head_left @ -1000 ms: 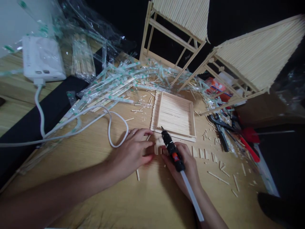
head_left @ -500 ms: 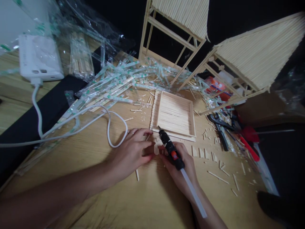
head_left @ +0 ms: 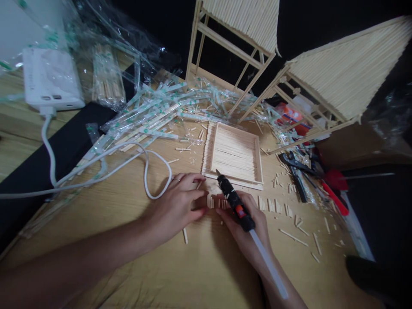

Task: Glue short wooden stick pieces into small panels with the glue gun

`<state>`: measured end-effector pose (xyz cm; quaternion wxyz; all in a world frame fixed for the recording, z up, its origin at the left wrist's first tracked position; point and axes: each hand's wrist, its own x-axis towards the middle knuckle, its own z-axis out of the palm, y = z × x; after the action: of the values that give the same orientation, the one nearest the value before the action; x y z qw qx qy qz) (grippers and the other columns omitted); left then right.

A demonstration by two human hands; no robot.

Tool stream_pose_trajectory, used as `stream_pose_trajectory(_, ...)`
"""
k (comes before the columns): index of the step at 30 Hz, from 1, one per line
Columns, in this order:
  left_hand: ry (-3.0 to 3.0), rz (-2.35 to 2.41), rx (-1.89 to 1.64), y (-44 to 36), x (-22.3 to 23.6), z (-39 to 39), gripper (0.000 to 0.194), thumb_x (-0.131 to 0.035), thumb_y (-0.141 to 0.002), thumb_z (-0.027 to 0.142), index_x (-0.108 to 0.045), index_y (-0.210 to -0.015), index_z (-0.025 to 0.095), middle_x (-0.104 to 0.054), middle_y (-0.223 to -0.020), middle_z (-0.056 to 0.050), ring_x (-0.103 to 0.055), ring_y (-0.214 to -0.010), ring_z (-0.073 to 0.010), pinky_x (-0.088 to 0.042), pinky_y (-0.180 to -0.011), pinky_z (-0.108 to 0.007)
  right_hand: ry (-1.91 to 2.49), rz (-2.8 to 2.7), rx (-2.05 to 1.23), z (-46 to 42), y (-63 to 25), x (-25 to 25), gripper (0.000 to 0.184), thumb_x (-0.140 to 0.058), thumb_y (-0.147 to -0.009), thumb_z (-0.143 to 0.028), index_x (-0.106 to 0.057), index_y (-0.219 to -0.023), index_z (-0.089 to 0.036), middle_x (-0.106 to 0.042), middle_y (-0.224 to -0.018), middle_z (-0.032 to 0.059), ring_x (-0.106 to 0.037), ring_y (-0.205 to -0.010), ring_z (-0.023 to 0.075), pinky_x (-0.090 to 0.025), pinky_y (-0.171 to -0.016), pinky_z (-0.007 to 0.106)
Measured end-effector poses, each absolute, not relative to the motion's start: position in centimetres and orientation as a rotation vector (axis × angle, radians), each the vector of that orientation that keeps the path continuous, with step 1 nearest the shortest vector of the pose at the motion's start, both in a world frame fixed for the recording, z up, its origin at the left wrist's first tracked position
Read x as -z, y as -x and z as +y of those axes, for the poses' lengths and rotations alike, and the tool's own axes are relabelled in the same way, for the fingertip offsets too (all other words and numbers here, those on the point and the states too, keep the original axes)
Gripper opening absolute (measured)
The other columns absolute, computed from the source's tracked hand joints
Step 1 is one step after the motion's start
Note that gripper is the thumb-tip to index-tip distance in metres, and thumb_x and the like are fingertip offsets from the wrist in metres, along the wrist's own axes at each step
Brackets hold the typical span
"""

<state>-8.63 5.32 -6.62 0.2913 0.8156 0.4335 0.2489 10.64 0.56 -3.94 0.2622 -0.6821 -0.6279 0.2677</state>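
Observation:
My right hand (head_left: 254,223) is closed round a slim black hot glue gun (head_left: 233,197). Its nozzle points up and left, over the near left corner of a shallow square frame (head_left: 236,152) made of thin wooden sticks. A translucent glue stick (head_left: 268,262) juts from the gun's back end. My left hand (head_left: 180,199) rests on the table with thumb and fingers apart, beside a small group of short stick pieces (head_left: 210,201). One thin stick (head_left: 199,185) shows by its fingertips; whether they touch it, I cannot tell. Another stick (head_left: 185,236) lies below that hand.
Two roofed stick models (head_left: 238,25) (head_left: 350,73) stand at the back. Plastic wrappers (head_left: 161,103) lie behind the frame. A white power bank (head_left: 53,79) with a looping cable (head_left: 146,171) is at left. Pliers (head_left: 294,163) and cut stick bits (head_left: 273,205) lie at right.
The glue gun has tilted slightly, its back end swinging right, and its tip has shifted a little left and back. My left hand stays almost in place. The whole view has drifted slightly.

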Motion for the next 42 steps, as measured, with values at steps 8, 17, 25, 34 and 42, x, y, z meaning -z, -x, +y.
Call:
stream_pose_trajectory(8, -2.185, 1.196, -0.7, 8.9, 6.8, 5.7, 0.024, -0.068, -0.077, 0.034, -0.07, -0.098, 0.024, -0.052, -0.123, -0.004, -0.051, -0.111, -0.0222, -0.04, -0.097, -0.037, 1.91, -1.624, -0.552, -0.6, -13.3, 3.2, 0.023, -0.068, -0.078, -0.031, -0.064, -0.099, -0.026, -0.063, -0.096, 0.0014, -0.061, -0.084, 0.0184, -0.045, -0.078, 0.029)
stream_pose_trajectory(17, -2.289, 1.224, -0.633, 8.6, 6.8, 5.1, 0.033, -0.069, -0.076, 0.038, -0.065, -0.106, 0.024, -0.05, -0.126, -0.006, -0.045, -0.117, -0.0253, -0.038, -0.097, -0.041, 1.843, -1.72, -0.668, 0.0, -12.5, 4.2, 0.02, -0.066, -0.076, -0.025, -0.062, -0.095, -0.022, -0.057, -0.099, 0.0056, -0.058, -0.091, 0.0211, -0.046, -0.081, 0.031)
stream_pose_trajectory(25, -2.302, 1.217, -0.63, 8.5, 7.0, 5.0, 0.03, -0.07, -0.076, 0.031, -0.063, -0.104, 0.021, -0.049, -0.128, -0.006, -0.045, -0.118, -0.0252, -0.038, -0.098, -0.041, 1.768, -1.814, -0.662, 0.9, -11.7, 4.3, 0.022, -0.065, -0.07, -0.011, -0.06, -0.088, -0.023, -0.056, -0.099, 0.0051, -0.057, -0.094, 0.0212, -0.047, -0.08, 0.029)
stream_pose_trajectory(34, -2.289, 1.19, -0.634, 8.3, 6.8, 5.0, 0.031, -0.072, -0.074, 0.031, -0.061, -0.102, 0.021, -0.048, -0.13, -0.005, -0.044, -0.118, -0.0238, -0.038, -0.098, -0.039, 1.683, -1.9, -0.677, 1.4, -11.0, 4.8, 0.031, -0.06, -0.066, 0.002, -0.053, -0.081, -0.024, -0.056, -0.093, 0.0008, -0.056, -0.086, 0.0179, -0.044, -0.073, 0.025)
stream_pose_trajectory(42, -2.305, 1.147, -0.63, 8.4, 6.6, 5.0, 0.027, -0.073, -0.074, 0.027, -0.061, -0.098, 0.019, -0.048, -0.131, -0.006, -0.045, -0.119, -0.0238, -0.038, -0.099, -0.039, 1.665, -1.953, -0.711, 1.8, -11.1, 4.4, 0.028, -0.06, -0.068, 0.002, -0.053, -0.079, -0.023, -0.056, -0.091, 0.0, -0.055, -0.086, 0.0174, -0.043, -0.074, 0.025)
